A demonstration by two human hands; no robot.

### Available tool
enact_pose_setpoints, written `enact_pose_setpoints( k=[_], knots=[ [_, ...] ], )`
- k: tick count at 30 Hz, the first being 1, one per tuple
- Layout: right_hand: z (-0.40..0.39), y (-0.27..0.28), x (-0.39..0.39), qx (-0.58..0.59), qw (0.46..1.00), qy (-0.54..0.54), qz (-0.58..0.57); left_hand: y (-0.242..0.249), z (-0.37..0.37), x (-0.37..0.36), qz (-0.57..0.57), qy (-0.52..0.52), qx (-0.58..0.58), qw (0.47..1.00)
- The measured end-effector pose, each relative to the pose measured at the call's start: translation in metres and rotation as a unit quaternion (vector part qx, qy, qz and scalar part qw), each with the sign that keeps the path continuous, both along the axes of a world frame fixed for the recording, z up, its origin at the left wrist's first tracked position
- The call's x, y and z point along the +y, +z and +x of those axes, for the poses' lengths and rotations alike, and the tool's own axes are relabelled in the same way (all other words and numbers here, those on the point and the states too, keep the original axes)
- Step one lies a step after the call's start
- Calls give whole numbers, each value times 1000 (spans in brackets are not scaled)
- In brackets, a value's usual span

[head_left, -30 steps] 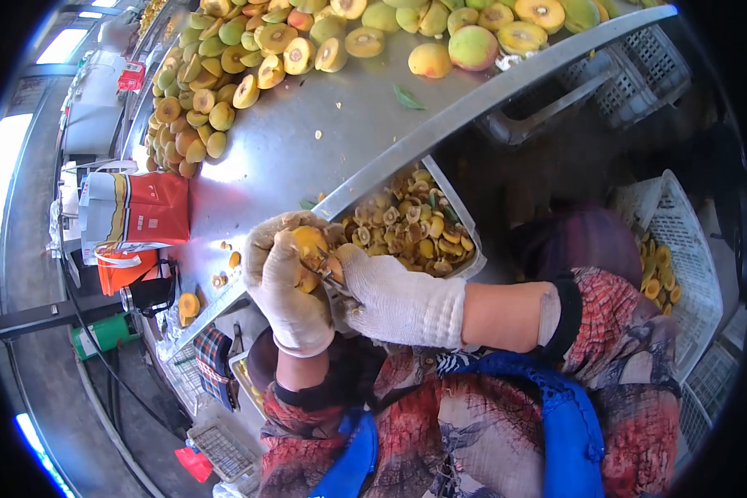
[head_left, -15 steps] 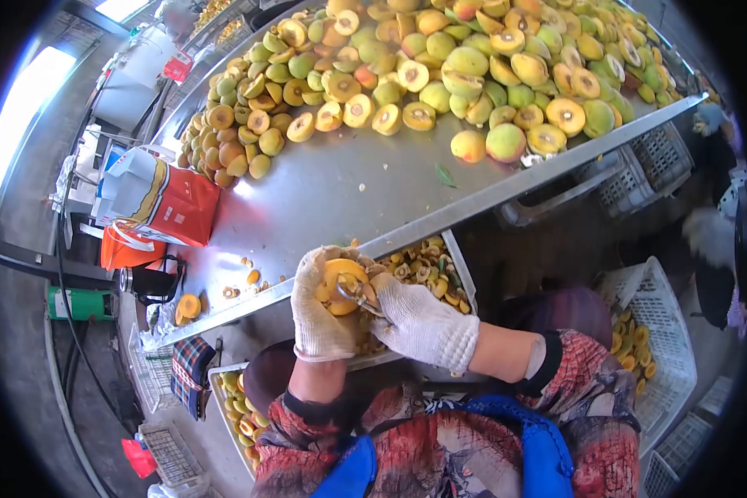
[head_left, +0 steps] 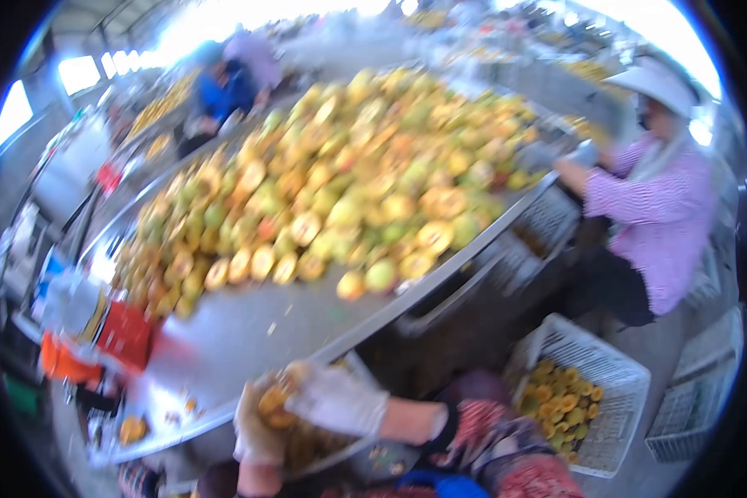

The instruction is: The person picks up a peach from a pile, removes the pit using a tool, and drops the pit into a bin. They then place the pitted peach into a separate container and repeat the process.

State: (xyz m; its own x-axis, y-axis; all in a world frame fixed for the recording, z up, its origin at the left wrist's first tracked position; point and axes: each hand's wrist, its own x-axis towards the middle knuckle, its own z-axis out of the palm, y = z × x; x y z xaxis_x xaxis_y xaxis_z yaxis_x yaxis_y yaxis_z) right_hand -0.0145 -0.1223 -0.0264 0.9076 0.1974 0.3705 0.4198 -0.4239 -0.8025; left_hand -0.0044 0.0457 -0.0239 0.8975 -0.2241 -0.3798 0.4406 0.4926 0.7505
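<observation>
My left hand, in a whitish knit glove, is closed around a yellow peach half below the table's near edge. My right hand, also gloved, presses its fingers against the same peach. Half a second ago a metal pitting spoon showed in its grip; motion blur hides it now. Under both hands is a crate of peach scraps. Beyond them, a large heap of whole and halved peaches lies on the metal table.
A white plastic basket of peach halves stands on the floor at right. Beyond it, a person in a pink top works at the table. Another person in blue is at the far left. A red bag sits on the table's left end.
My view has swung up and to the right, so both hands sit lower and further left in it. The other people have come into view. Both hands stay together at the peach half.
</observation>
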Motion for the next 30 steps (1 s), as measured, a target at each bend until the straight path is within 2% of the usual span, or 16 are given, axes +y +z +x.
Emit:
enact_pose_setpoints(
  k=[1, 4, 8, 9, 10, 11, 12, 13, 14, 15, 16, 18, 21, 24, 27, 30],
  knots=[
    [0, 11, -5, 55, 998, 14, 1, -9, 5, 1, -24, -33, -32, 999],
    [2, 10, -4, 108, 991, 23, 72, 28, 2, -9, -54, -115, -73, 989],
    [2, 5, -4, 131, 975, -25, 180, 31, 1, -18, 78, -45, -151, 984],
    [-1, 7, 2, 274, 905, 3, 326, 26, 4, -18, 105, -10, -133, 985],
    [2, -6, 5, 322, 886, 10, 335, 17, 7, -16, 158, 10, -143, 977],
    [1, -8, 10, 319, 868, 23, 379, 7, 6, -18, 90, 43, -96, 990],
    [2, -17, 16, 283, 905, 1, 318, 9, 4, -25, -7, 61, -32, 998],
    [-2, -16, 16, 158, 969, -50, 183, 5, 3, -27, 7, 90, -18, 996],
    [-2, -10, 11, 146, 984, -58, 82, -3, 3, -26, -43, 93, -11, 995],
    [-1, -8, 8, 117, 988, -44, 89, -10, 4, -23, -57, 92, -31, 994],
    [0, -7, 4, 61, 997, -43, 27, -16, 6, -20, -68, 104, -25, 992],
    [1, 12, -5, 283, 948, -21, 142, -9, 7, -19, -56, 99, -55, 992],
    [5, 11, -8, 421, 854, 23, 304, -11, 7, -15, 64, 94, -115, 987],
    [4, 1, -1, 401, 846, 67, 345, 5, -5, -31, 182, 66, -163, 968],
    [2, -12, 6, 376, 836, 87, 390, -3, -7, -30, 241, 35, -236, 941],
    [-1, -6, 6, 416, 801, 107, 417, 6, -8, -28, 254, 22, -234, 938]
  ],
)
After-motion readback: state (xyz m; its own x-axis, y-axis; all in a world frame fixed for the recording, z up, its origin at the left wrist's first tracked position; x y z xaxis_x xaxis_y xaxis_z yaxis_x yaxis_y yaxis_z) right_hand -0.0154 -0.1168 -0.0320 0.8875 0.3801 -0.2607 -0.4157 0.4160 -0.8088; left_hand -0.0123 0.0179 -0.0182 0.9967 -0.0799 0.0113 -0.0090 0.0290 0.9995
